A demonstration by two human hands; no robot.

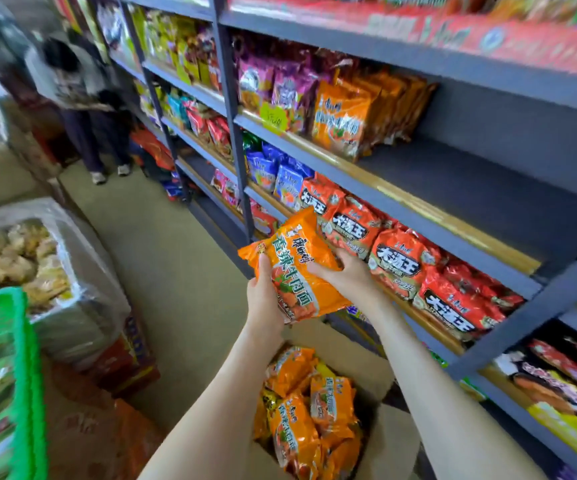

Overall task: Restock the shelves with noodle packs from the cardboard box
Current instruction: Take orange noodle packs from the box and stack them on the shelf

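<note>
An orange noodle pack (292, 268) is held up in front of the shelving, above the cardboard box (389, 441). My left hand (263, 296) grips its lower left edge, thumb on the front. My right hand (346, 275) grips its right side, fingers curled over the face. Several more orange packs (309, 410) lie in the open box on the floor. On the shelf (453, 188) above, matching orange packs (340, 121) stand in a row with bare shelf to their right.
Red noodle packs (398, 261) fill the shelf level beside my hands. A green basket (20, 358) and a plastic-wrapped carton (37, 265) stand at the left. Another person (82, 98) stands far down the aisle by the shelving.
</note>
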